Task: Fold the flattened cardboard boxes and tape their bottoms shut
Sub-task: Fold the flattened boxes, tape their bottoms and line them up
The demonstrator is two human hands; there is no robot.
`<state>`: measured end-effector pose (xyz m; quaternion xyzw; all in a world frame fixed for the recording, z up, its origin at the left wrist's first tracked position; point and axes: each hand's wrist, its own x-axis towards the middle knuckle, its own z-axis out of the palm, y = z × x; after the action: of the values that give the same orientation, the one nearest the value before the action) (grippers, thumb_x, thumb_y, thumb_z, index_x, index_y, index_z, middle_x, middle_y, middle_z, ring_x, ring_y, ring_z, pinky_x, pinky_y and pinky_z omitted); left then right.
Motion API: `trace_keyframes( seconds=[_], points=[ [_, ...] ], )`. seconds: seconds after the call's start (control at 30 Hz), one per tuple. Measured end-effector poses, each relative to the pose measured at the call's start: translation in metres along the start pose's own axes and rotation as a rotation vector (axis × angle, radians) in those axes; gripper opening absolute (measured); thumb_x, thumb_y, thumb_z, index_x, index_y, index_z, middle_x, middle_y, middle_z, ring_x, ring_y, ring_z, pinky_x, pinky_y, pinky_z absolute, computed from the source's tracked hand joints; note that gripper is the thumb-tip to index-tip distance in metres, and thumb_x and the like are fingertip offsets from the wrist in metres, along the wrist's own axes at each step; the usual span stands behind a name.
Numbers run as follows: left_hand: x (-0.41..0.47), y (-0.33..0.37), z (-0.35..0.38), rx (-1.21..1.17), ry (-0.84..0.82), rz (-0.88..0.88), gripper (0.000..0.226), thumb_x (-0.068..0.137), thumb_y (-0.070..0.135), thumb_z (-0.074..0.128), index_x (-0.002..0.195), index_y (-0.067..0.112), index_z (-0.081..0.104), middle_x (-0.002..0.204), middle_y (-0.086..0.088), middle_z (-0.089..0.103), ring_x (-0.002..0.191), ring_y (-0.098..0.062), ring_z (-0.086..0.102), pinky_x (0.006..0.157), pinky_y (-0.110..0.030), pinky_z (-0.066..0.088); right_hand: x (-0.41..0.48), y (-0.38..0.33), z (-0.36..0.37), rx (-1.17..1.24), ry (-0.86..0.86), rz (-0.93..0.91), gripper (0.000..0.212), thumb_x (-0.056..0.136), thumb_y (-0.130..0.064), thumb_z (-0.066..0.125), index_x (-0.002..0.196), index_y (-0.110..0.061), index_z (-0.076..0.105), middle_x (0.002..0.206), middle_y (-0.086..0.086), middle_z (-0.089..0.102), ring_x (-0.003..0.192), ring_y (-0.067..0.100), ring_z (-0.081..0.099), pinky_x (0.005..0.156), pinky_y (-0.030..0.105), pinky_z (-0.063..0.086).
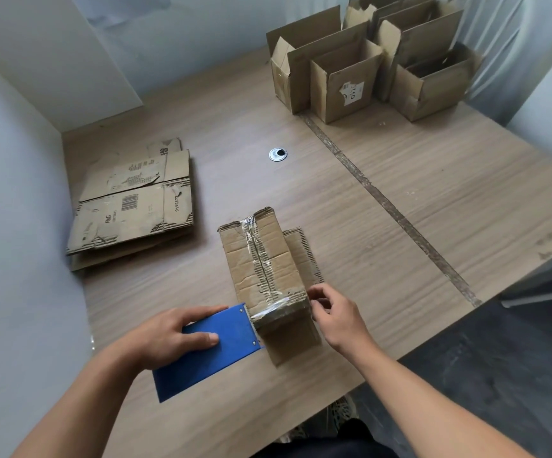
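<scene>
Taping looks nearly done on the upturned box at the centre of the counter, its long axis running 6 to 12 o'clock. The left grip curls round the blue dispenser; the right grip pinches the box's near edge (perhaps tape). Several folded boxes stand at 1 o'clock; some flattened boxes wait at 10.

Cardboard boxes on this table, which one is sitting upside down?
The box against the blue tape dispenser, its taped bottom facing up. The far-right boxes stand open-topped; the left stack lies flat.
</scene>
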<state>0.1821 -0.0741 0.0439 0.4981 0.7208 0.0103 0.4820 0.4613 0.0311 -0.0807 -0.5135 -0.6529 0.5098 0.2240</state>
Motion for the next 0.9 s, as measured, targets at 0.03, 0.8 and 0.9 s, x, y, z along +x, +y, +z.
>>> trace_keyframes(
  seconds=[0.03,0.8,0.9],
  points=[
    [0.0,0.0,0.0,0.003,-0.002,-0.001,0.052,0.07,0.067,0.059,0.121,0.066,0.052,0.114,0.037,0.062,0.099,0.014,0.058,0.088,-0.02,0.043,-0.001,0.002,-0.001,0.019,-0.018,-0.01,0.015,0.093,-0.014,0.062,0.102,-0.024,0.068,0.095,-0.009,0.071,0.091,0.005,0.067,0.082,0.023,0.055],
    [0.002,-0.002,0.003,0.024,0.007,0.002,0.041,0.069,0.067,0.059,0.105,0.084,0.044,0.115,0.038,0.061,0.102,0.012,0.059,0.093,-0.021,0.044,-0.003,-0.027,-0.002,0.526,-0.035,0.392,0.01,0.086,-0.015,0.076,0.081,-0.007,0.076,0.115,-0.006,0.067,0.105,0.009,0.063,0.1,0.035,0.044],
    [0.003,-0.004,0.005,0.036,0.009,-0.008,0.044,0.069,0.068,0.057,0.111,0.075,0.047,0.121,0.032,0.06,0.106,0.006,0.058,0.096,-0.025,0.044,-0.007,-0.018,0.001,0.237,0.074,0.196,0.019,0.088,-0.025,0.075,0.073,-0.013,0.072,0.115,-0.003,0.064,0.11,0.016,0.062,0.103,0.035,0.044]
  ],
)
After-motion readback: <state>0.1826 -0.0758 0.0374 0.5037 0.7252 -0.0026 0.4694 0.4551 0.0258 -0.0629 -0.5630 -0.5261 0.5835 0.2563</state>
